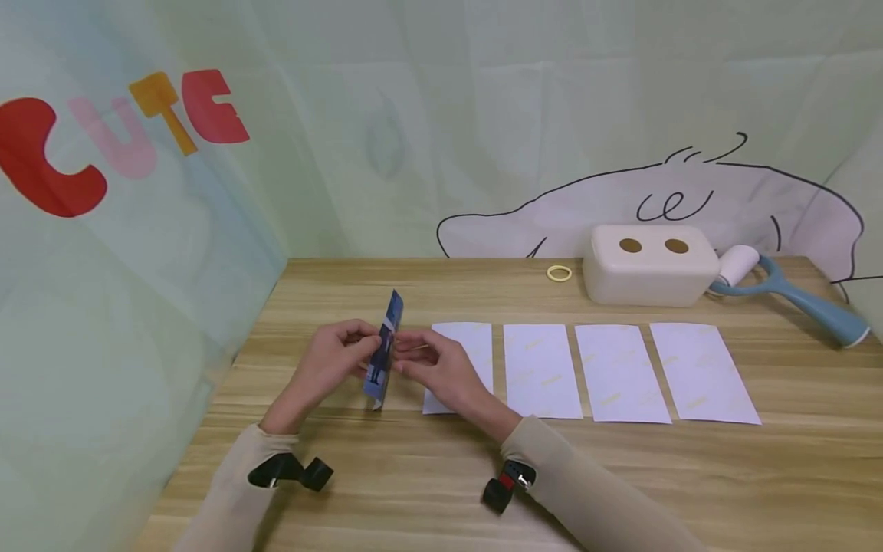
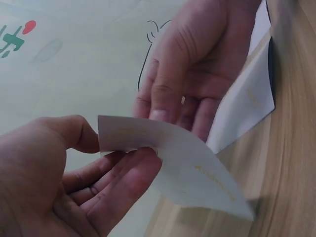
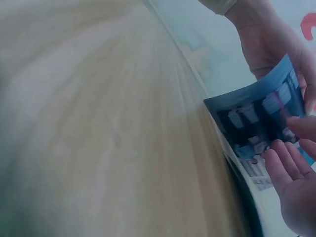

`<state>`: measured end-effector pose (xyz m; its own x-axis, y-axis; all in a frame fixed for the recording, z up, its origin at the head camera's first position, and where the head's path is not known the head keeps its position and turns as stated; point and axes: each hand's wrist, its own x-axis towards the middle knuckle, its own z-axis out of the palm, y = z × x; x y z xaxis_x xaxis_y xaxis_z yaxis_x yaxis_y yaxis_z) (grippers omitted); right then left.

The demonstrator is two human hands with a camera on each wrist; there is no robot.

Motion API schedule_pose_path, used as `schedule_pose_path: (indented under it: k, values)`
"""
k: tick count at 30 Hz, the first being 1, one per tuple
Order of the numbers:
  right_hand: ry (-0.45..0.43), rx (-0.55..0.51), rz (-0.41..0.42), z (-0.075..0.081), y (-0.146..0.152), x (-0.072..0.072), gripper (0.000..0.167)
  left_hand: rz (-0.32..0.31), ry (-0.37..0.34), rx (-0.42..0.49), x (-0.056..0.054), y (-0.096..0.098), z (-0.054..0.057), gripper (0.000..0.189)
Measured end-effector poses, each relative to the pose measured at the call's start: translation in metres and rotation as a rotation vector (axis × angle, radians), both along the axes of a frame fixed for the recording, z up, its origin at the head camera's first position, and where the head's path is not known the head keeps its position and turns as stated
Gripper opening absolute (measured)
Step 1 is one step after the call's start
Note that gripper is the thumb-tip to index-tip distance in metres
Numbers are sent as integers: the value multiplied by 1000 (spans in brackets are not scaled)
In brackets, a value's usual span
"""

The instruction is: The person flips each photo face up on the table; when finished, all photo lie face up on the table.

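Observation:
A photo print (image 1: pixel 383 349), blue on its picture side and white with yellow marks on its back, stands almost edge-on above the table. My left hand (image 1: pixel 336 359) pinches it along one edge, fingers lying against the white back (image 2: pixel 212 180) in the left wrist view. Facing the picture side is my right hand (image 1: pixel 441 368), its loosely bent fingertips and thumb right at the print's surface, a little apart from each other. In the right wrist view the picture (image 3: pixel 247 116) curves, and part of it is hidden by the right fingers (image 3: pixel 284 158).
Several white sheets with faint yellow marks (image 1: pixel 541 376) lie in a row to the right on the wooden table (image 1: pixel 386 475). Behind them are a yellow ring (image 1: pixel 559 274), a cream box with two holes (image 1: pixel 651 268) and a blue-handled lint roller (image 1: pixel 807 299). A printed curtain (image 1: pixel 414 138) hangs behind.

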<state>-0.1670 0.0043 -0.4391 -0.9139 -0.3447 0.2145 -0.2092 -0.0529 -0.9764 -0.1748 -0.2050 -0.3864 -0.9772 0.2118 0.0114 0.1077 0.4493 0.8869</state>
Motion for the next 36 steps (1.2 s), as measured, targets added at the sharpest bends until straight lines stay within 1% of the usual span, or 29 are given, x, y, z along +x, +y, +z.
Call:
schedule_pose_path:
  k: [5,9,12,17,19,22,28,32,36]
  values:
    - [-9,12,7,-4,0,-2,41,19,32,-23,2,-1,6,21]
    - [-1,33,-9,-5,1,-4,42,20,43,-12,2,-2,11,21]
    - [3,61,-39,-6,2,-4,41,17,34,-1,2,-4,14,23]
    - [-30,120,-92,-7,4,-4,39,1,-15,46,-2,-11,17,25]
    - [-55,124,-104,-7,4,-3,39,-10,-31,67,-4,-15,17,26]
    - [-79,97,-106,-8,3,-4,38,-24,-51,93,-7,-21,14,27]
    - [-75,79,-129,-9,1,-3,34,-30,-84,133,-13,-35,10,29]
    - [-78,90,-158,-10,0,-3,31,-27,-89,105,-16,-43,8,30]
    - [-67,120,-188,-10,0,-3,30,-19,-99,54,-20,-50,3,35]
